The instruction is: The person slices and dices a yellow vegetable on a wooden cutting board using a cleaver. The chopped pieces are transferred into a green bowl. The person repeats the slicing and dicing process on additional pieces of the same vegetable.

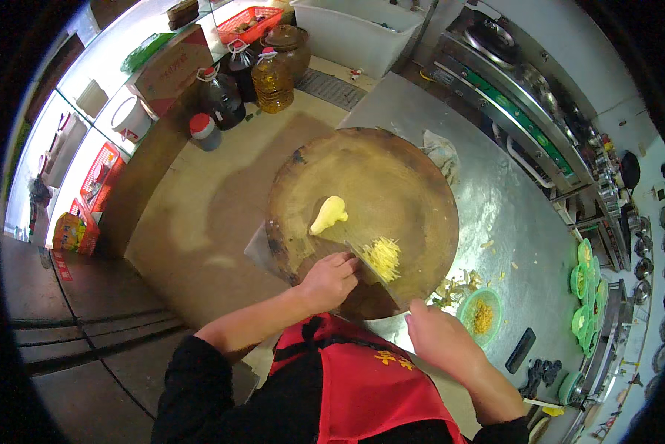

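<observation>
My right hand (431, 332) grips the handle end of a cleaver (378, 276) at the near edge of a round wooden chopping block (404, 183). The blade runs away from me to the left, seen nearly edge-on. My left hand (328, 281) lies on the block with curled fingers close against the blade's left side; whatever is under the fingertips is hidden. On the blade's right side is a small heap of pale yellow shreds (383, 257), likely ginger. A peeled knob of ginger (329, 215) rests farther back on the block.
Peelings (459, 288) and a green basket (468, 311) holding chopped yellow bits sit right of the block, with a dark phone-like object (520, 351) beyond. A crumpled cloth (441, 155) touches the block's far right. Oil jugs (272, 83) stand at the back; green bowls (579, 280) line the right.
</observation>
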The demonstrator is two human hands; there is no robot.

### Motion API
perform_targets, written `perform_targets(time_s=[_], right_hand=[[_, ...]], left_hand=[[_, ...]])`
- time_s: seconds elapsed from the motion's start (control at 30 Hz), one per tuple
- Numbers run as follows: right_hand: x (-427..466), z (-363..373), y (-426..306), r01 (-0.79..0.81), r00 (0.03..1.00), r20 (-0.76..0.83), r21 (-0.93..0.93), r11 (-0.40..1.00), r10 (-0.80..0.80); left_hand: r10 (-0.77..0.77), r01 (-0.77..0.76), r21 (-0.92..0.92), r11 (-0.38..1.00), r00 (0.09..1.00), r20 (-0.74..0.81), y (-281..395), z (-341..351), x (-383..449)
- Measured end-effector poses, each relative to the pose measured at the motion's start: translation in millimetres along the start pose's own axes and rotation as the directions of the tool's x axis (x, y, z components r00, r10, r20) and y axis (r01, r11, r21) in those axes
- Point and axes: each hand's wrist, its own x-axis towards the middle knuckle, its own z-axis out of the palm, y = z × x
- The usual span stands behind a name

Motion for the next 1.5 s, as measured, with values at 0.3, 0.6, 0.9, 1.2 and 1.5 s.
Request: perform_targets(time_s=[0.3, 0.6, 0.9, 1.2, 1.5], right_hand=[[8, 10, 13, 0.048, 0.999, -0.021, 0.023, 0.999, -0.048], [11, 11, 14, 0.098, 0.994, -0.049, 0.087, 0.991, -0.094], [13, 11, 14, 0.066, 0.998, -0.002, 0.115, 0.991, -0.066], [17, 15, 18, 0.108, 0.992, -0.072, 0.122, 0.987, -0.1], [15, 8, 9, 0.093, 0.996, -0.028, 0.2, 0.975, -0.089]], left_hand=[[-0.022, 0.021, -0.037, 0.999, 1.0, -0.005, 1, 6, -2], [-0.043, 0.042, -0.034, 0.999, 0.999, -0.026, 2, 1, 0], [-0.092, 0.093, -0.036, 0.995, 0.995, 0.036, 5, -2, -1], [-0.068, 0.068, -0.018, 0.998, 0.998, -0.01, 3, -2, 3], [-0.062, 0.061, -0.028, 0.998, 0.996, -0.067, 3, 0, 3]])
